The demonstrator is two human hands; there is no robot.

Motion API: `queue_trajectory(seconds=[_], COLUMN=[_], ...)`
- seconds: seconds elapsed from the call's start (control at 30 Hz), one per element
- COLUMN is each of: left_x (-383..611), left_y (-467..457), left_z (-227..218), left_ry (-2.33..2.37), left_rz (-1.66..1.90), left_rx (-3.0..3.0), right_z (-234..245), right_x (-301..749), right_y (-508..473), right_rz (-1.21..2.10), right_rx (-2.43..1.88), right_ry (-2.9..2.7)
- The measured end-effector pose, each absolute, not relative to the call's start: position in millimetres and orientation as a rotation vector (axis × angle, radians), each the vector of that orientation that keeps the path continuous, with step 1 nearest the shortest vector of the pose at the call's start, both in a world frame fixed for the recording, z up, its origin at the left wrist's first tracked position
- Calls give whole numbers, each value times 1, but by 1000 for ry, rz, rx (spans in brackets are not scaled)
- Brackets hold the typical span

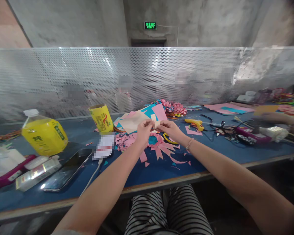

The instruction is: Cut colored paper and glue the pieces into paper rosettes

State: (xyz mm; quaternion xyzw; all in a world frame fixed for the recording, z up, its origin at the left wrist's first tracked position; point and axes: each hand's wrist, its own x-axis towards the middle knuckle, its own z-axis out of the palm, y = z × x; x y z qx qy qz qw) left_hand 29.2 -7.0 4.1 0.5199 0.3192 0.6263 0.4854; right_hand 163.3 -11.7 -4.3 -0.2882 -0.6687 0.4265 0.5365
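My left hand (145, 130) and my right hand (170, 129) meet above the blue table. Between their pinched fingertips is a small cream paper strip (157, 124). Just below them lies a pink paper rosette (159, 141) with a blue centre and cut ribbon tails (165, 151). Pink paper scraps (122, 140) spread to the left of the rosette. Partly under my right hand rests a yellow-handled tool (171, 139), probably scissors; its blades are hidden. Behind my hands are cream, blue and pink paper sheets (134, 121).
A yellow glue gun (194, 124) and a power strip (251, 135) lie at the right, near another person's blurred hand (276, 120). At the left stand a yellow-liquid jug (45, 135) and a yellow tape core (101, 119), with a phone (68, 169) nearby. A perforated metal screen (147, 65) crosses the back.
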Motion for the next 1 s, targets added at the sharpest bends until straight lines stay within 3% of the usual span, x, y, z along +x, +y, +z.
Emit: queue_trajectory(seconds=[1.0], left_x=[29], left_y=[-16], left_z=[10], left_ry=[959], left_rz=[1505], left_rx=[1786], right_z=[-3], right_x=[168], right_y=[-7], right_rz=[948], right_rx=[-753], right_ry=[-1554])
